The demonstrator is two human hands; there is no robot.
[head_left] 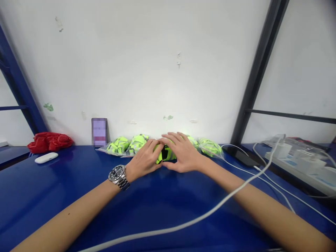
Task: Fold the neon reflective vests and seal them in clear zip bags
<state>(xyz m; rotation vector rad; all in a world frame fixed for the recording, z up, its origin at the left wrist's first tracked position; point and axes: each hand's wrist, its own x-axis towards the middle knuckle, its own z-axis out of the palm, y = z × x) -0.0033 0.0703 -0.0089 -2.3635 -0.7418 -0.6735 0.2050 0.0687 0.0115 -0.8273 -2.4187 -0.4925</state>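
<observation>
Near the foot of the wall, a rolled fluorescent yellow-green reflective vest (169, 154) with a black part lies between my two hands. My left hand (147, 156), with a metal watch at the wrist, has its fingers wrapped round the left side of it. From the right, my right hand (182, 152) curves over the top with its thumb low in front. The hands hide most of the bundle. On the left are two clear bags of similar yellow-green fabric, one bag (118, 145) beside another bag (138, 143). To the right sits a further bag (210, 147).
A white cable (168, 231) crosses in front of my right forearm. Phones stand at left (99, 132) and lie at right (240, 155). Farther right is a power strip (304, 164) with plugs. A red cloth bundle (49, 141) and white case (46, 158) rest on the blue table (147, 213).
</observation>
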